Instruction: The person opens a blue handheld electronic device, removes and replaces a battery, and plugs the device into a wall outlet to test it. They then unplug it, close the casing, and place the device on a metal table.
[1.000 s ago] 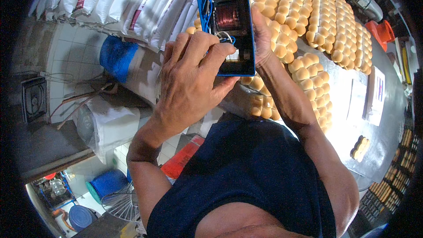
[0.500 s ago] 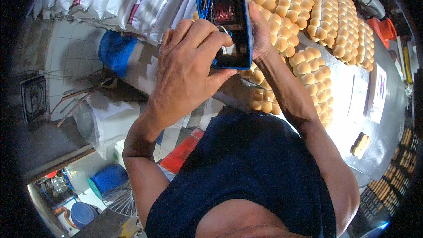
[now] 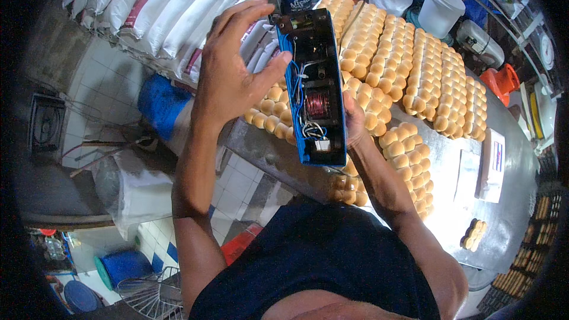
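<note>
Seen from above: open blue electrical box (image 3: pixel 317 92) held upright over the edge of a steel desk (image 3: pixel 468 142), exposing a copper coil and tangled wires. Right hand (image 3: pixel 355 121) clamped on the box from behind, mostly hidden. Left hand (image 3: pixel 234 74) apart from the right, fingers spread loose, thumb tip touching the box's left rim. Rows of golden bread rolls (image 3: pixel 415 71) covering the desk beyond; white sacks (image 3: pixel 160 6) stacked at upper left.

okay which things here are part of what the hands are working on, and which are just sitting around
In hand:
- long blue open-backed device case with wires and a copper coil, thumb of left hand on its edge
- right hand gripping it from behind

Lying about:
- rows of golden bread rolls on metal table
- white plastic bucket
- stacked white sacks
</note>
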Motion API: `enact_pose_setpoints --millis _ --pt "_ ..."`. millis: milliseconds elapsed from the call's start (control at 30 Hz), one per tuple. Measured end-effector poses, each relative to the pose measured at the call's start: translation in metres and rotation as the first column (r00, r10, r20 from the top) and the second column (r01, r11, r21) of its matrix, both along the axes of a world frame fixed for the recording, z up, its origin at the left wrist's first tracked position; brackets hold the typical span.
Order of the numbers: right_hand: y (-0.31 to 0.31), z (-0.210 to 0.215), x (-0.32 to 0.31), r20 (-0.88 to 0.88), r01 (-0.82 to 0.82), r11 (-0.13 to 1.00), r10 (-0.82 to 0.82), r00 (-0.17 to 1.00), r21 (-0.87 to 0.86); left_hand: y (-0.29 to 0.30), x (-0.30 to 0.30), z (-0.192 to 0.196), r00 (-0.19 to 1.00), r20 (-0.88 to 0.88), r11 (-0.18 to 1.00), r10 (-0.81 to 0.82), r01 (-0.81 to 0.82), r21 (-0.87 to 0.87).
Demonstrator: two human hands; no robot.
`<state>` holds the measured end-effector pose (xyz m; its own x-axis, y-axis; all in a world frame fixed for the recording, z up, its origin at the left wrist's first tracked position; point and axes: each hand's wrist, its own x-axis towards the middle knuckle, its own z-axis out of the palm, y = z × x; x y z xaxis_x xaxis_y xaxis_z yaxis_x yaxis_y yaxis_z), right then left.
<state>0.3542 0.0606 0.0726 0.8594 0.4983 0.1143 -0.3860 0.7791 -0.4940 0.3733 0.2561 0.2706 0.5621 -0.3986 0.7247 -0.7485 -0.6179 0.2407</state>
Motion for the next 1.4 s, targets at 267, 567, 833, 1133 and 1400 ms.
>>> enact_pose_setpoints --millis 267,567,833,1133,1400 --pt "-0.003 0.006 -0.013 -0.009 -0.109 0.993 0.109 0.994 -0.038 -0.018 0.015 -0.001 0.999 -0.038 0.984 0.001 0.006 0.178" --pt "0.002 0.008 -0.011 0.001 -0.111 0.992 0.112 0.994 -0.057 -0.019 0.014 -0.001 0.997 -0.071 0.987 0.038 -0.026 0.161" --pt "0.002 -0.012 -0.006 -0.033 -0.08 0.986 0.076 0.997 -0.144 -0.012 0.019 -0.009 0.993 -0.065 0.97 0.098 -0.081 0.227" --pt "0.008 -0.021 -0.006 0.015 -0.056 0.994 0.058 0.998 -0.098 -0.027 -0.004 0.007 0.966 -0.199 0.976 0.163 -0.128 0.178" --pt "0.01 -0.02 -0.002 0.042 -0.039 0.991 0.045 0.998 -0.126 -0.027 -0.001 0.01 0.923 -0.349 0.984 0.162 -0.127 0.123"
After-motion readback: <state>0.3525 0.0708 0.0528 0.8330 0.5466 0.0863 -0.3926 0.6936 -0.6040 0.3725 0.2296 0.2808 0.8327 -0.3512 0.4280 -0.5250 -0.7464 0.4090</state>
